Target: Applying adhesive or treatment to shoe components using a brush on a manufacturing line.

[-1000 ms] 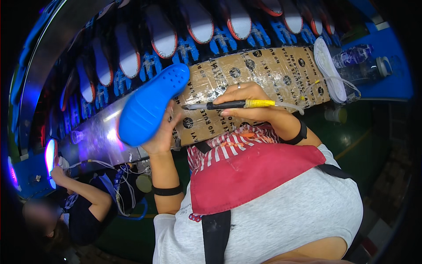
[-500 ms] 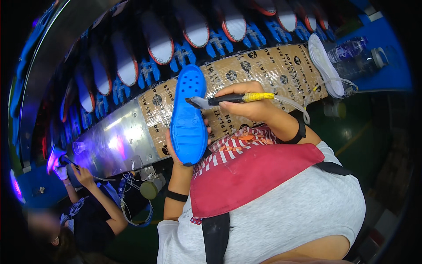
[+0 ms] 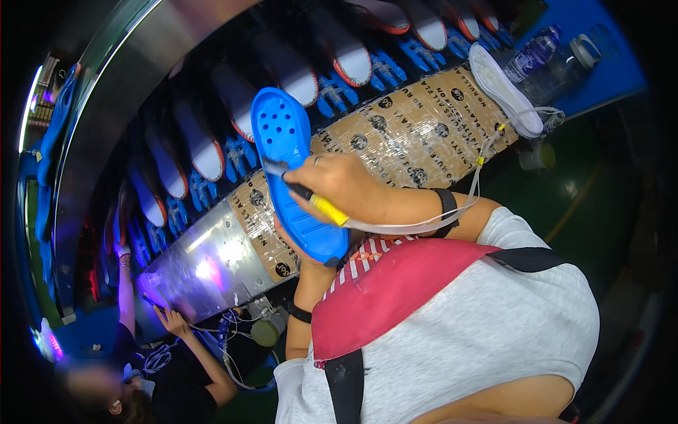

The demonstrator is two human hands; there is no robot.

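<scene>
My left hand (image 3: pixel 300 249) is closed around the heel end of a blue shoe sole (image 3: pixel 284 145), partly hidden beneath it. The sole is tilted, with holes at its toe end and ridges toward the heel. In my right hand (image 3: pixel 345 185) is a glue brush (image 3: pixel 302 190) with a dark handle and yellow wrapping. Its bristles lie at the sole's left edge, near the middle. A clear tube (image 3: pixel 413 227) trails from the handle along my right forearm.
Beyond the cardboard-covered bench (image 3: pixel 402 131) hang several shoe uppers (image 3: pixel 352 65) beside blue holders (image 3: pixel 335 95). A white sole (image 3: pixel 505 92) and plastic bottles (image 3: pixel 533 55) sit at the right. A metal plate (image 3: pixel 212 265) lies left; a co-worker's hand (image 3: pixel 171 322) is near its end.
The blue sole has tilted, its toe end swinging left. My right hand has moved left and turned, carrying the brush to the sole's left edge. The co-worker has one arm reaching toward the uppers.
</scene>
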